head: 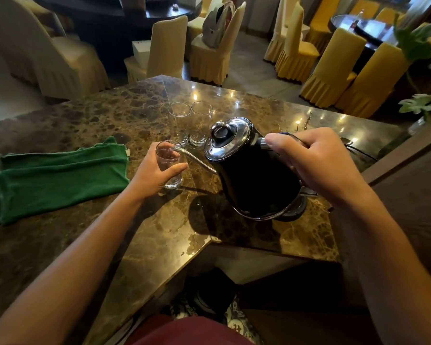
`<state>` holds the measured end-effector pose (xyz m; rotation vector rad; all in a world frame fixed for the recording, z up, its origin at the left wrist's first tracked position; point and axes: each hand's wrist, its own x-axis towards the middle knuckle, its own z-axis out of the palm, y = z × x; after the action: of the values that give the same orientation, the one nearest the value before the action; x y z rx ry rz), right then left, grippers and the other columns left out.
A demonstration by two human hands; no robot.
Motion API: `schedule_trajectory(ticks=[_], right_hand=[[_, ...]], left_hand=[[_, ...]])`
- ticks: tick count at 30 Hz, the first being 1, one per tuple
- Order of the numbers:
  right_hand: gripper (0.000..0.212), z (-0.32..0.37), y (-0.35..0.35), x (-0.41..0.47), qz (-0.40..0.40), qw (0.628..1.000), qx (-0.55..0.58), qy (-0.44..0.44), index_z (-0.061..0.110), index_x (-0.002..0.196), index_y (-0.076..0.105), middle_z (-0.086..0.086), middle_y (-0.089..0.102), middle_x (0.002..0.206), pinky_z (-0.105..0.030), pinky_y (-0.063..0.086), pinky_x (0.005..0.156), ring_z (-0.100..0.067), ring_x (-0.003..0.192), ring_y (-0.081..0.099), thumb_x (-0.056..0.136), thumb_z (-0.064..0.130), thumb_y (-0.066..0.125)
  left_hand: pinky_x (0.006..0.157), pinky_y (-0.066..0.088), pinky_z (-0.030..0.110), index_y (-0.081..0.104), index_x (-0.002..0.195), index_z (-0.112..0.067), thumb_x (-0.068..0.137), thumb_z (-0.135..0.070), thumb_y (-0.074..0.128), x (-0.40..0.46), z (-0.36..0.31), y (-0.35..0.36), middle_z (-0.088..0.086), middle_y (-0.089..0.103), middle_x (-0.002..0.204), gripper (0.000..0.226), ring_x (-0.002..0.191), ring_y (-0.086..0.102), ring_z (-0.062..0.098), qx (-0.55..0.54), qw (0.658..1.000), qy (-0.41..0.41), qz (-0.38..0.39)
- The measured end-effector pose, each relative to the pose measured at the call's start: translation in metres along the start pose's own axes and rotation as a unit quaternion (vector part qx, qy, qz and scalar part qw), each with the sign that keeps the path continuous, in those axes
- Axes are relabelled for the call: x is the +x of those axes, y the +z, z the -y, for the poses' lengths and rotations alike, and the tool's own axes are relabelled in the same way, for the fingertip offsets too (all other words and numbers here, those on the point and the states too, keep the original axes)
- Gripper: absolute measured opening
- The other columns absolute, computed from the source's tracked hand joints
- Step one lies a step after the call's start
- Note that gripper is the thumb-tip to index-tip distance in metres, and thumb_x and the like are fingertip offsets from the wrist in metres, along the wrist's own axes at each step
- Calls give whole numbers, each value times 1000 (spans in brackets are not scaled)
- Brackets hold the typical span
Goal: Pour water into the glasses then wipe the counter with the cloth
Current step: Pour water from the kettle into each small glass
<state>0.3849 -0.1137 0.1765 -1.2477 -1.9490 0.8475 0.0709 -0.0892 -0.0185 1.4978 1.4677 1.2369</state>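
My right hand [319, 163] grips the handle of a black gooseneck kettle [256, 180] with a chrome lid, tilted to the left above the brown marble counter [159, 235]. Its thin spout reaches into the mouth of a clear glass [170, 168] that stands on the counter, and my left hand [152, 175] is wrapped around that glass. Two more clear glasses [179, 123] [200, 125] stand side by side just behind it. A folded green cloth [60, 178] lies on the counter to the left.
The kettle's round base [296, 210] sits under the kettle at the right, its cord trailing right. A leafy plant [423, 70] stands at the far right edge. Yellow-covered chairs [341, 70] and dark tables fill the room beyond the counter.
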Motion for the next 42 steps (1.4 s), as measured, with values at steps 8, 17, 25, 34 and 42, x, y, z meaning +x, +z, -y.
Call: schedule_trajectory(ticks=[8,17,25,34,42], right_hand=[[59,-2,1,0,12,1000,5,6,22,48,44,13,37,42,-19,27,42,-5,39,34,90,57,66],[55,3,-3,6,7,999,22,-27,28,50,49,14,42,46,-20,30,44,-5,42,38,98,47,70],[53,-3,-1,2,1,999,39,-16,29,50,54,13,44,45,-19,31,44,-7,41,39,97,50,68],[56,0,-3,7,15,999,12,-29,31,49,53,14,42,43,-15,31,45,-4,40,38,100,49,68],[57,-17,1,-2,5,998,62,7,19,52,52,9,41,43,-18,30,42,-8,38,36,96,52,68]], left_hand=[[91,49,10,46,131,-17,82,-25,81,0,2,2,-4,65,113,60,104,65,-5,-3,1000,-8,-13],[97,52,19,45,131,-20,78,-36,79,-1,3,2,-2,65,117,65,112,66,8,-22,1000,-3,-4],[95,52,20,47,129,-29,79,-40,80,-1,9,4,-3,66,119,62,113,67,6,-44,999,-11,-14],[86,51,10,45,124,-36,80,-37,79,-4,6,9,-4,64,116,55,107,66,-5,-62,997,-15,-32],[87,52,13,44,131,-28,79,-41,80,-3,9,12,-3,66,117,65,107,67,-2,-70,996,-27,-43]])
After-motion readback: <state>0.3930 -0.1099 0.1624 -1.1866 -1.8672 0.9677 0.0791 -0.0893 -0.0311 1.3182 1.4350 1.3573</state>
